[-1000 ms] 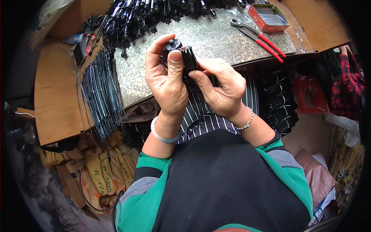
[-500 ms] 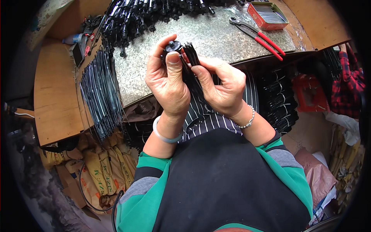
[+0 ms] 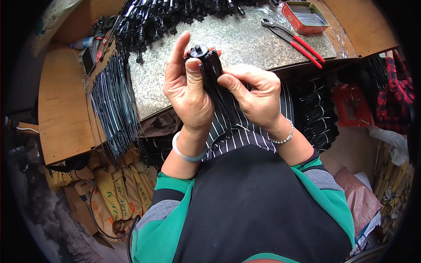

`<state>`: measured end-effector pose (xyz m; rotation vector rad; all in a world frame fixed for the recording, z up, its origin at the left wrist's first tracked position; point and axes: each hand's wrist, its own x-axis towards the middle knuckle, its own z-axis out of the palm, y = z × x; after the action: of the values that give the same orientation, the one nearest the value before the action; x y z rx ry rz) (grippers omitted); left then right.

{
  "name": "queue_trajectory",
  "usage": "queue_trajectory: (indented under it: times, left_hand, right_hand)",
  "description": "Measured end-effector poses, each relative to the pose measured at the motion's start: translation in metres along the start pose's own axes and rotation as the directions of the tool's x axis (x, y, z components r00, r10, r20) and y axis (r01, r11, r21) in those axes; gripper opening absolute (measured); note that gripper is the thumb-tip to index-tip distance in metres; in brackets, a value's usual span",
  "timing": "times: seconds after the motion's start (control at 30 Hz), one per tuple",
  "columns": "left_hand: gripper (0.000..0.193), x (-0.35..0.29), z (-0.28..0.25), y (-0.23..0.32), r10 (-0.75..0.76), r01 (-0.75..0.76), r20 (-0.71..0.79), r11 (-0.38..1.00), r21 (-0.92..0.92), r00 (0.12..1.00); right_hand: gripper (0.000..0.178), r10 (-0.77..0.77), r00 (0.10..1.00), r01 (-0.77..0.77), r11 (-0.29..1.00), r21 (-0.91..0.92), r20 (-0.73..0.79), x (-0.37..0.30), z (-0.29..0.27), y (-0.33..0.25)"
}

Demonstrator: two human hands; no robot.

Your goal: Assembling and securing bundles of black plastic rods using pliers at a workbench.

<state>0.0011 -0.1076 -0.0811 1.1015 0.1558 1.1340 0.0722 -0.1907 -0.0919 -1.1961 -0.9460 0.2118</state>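
A round black cap with a short peg [image 3: 198, 51] sits upright between the thumb and fingers of my left hand [image 3: 191, 101], whose index finger is stretched upward. Against the cap's right side stands a bundle of thin black rods [image 3: 213, 69], looking like umbrella ribs, that runs down toward my lap. My right hand [image 3: 258, 94] pinches the bundle's right side between thumb and index finger, just below its upper ends. Both hands are raised over the front edge of the grey speckled tabletop [image 3: 151, 90]. The hands hide how the rods join the cap.
Pliers with red handles [image 3: 302, 49] and a red tin of thin metal pieces [image 3: 305, 19] lie at the far right. Black shafts [image 3: 166, 17] are heaped at the back. Dark rods [image 3: 115, 105] hang over the left edge. More black bundles [image 3: 315, 109] are below the table.
The rods' upper ends have moved left and now lie against the cap. My left index finger has straightened upward. My right hand keeps its pinch, a little lower on the bundle.
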Motion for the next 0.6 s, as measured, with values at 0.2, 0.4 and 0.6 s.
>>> queue_trajectory:
  times: [0.2, 0.4, 0.6]
  left_hand:
    - [0.038, 0.0, -0.003, -0.003, -0.006, 0.008, 0.057, 0.999, -0.035, 0.998]
    - [0.041, 0.001, -0.007, -0.001, -0.054, 0.065, 0.141, 0.995, -0.073, 0.988]
    - [0.045, 0.005, -0.006, -0.002, -0.108, 0.145, 0.155, 0.957, -0.252, 0.982]
  right_hand:
    - [0.012, -0.162, 0.986, 0.164, 0.94, -0.298, 0.031, 0.0, 0.002, -0.005]
    - [0.012, -0.144, 0.989, 0.146, 0.954, -0.261, 0.027, 0.005, -0.002, 0.001]
    - [0.008, 0.28, 0.954, -0.297, 0.854, 0.426, 0.103, 0.0, -0.004, 0.003]
